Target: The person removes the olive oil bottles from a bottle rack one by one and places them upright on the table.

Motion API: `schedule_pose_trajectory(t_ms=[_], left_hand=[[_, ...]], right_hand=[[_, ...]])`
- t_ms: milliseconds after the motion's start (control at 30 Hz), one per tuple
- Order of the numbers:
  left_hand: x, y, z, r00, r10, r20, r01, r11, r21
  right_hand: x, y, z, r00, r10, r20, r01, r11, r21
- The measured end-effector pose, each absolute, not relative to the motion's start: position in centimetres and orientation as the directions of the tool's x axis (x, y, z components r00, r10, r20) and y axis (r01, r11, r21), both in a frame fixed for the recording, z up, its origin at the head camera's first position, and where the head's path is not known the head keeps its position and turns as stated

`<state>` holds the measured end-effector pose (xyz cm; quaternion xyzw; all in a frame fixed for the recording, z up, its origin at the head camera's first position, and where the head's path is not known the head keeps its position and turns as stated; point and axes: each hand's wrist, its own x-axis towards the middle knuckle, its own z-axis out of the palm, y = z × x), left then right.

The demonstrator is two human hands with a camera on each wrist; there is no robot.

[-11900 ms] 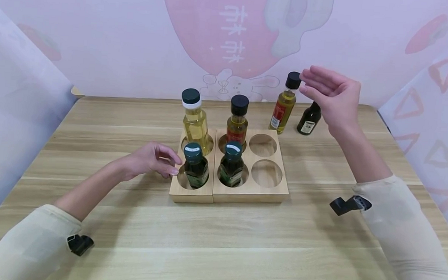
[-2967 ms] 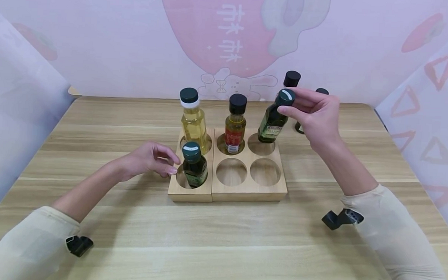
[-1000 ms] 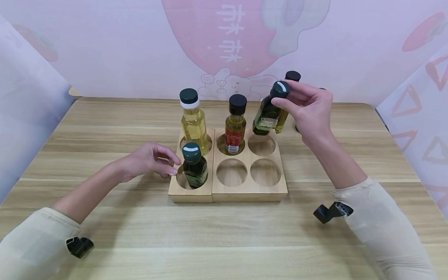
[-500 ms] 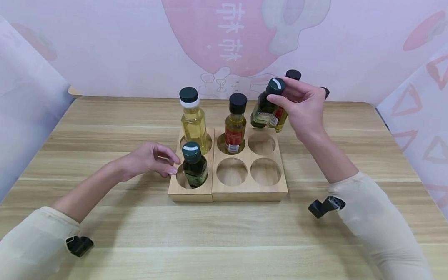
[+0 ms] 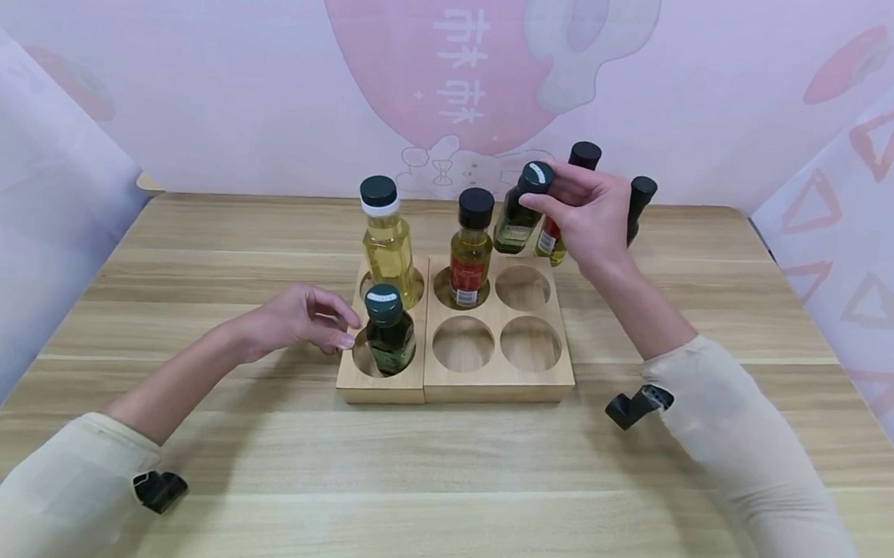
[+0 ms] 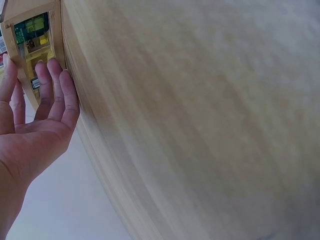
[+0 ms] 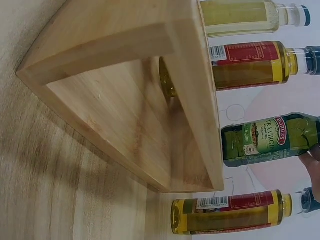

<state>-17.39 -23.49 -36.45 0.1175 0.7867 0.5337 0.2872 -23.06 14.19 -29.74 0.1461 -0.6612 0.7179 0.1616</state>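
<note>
My right hand (image 5: 588, 214) pinches a green olive oil bottle (image 5: 515, 228) by its dark green cap and neck. In the head view that bottle is at the back right of the wooden rack (image 5: 498, 394); its label shows in the right wrist view. Fingers loosely bent, my left hand (image 5: 298, 322) lies against the rack's left side and holds nothing. Next to it a second green bottle (image 5: 390, 343) stands in the front left hole. Behind that are a pale oil bottle (image 5: 390, 256) and, to its right, a red-labelled oil bottle (image 5: 468, 263), both in back holes.
Another red-labelled bottle (image 5: 551, 238) stands on the table behind the rack, partly hidden by my right hand. A small dark bottle (image 5: 639, 206) is further right, mostly behind the wrist. A printed backdrop (image 5: 276, 80) rises along the table's far edge.
The green bottle has left the front middle hole in my right hand's grip, passed over the back right hole, then shifted back and left. My left hand has stayed put.
</note>
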Motion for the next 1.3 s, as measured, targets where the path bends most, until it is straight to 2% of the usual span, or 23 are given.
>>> schedule_pose_trajectory(t_ms=[533, 833, 1300], left_hand=[[-17.4, -23.6, -36.5, -0.808, 0.488, -0.330, -0.121, 0.410, 0.904], [-17.4, -23.7, -36.5, -0.806, 0.489, -0.333, -0.122, 0.413, 0.902], [-17.3, -23.7, -36.4, -0.805, 0.489, -0.336, -0.123, 0.416, 0.901]], right_hand=[[-24.5, 13.7, -30.9, -0.947, 0.029, 0.320, -0.322, -0.071, -0.944], [-25.3, 13.2, -31.6, -0.944, 0.017, 0.331, -0.330, 0.034, -0.943], [-26.0, 12.7, -32.3, -0.962, 0.015, 0.272, -0.270, 0.083, -0.959]])
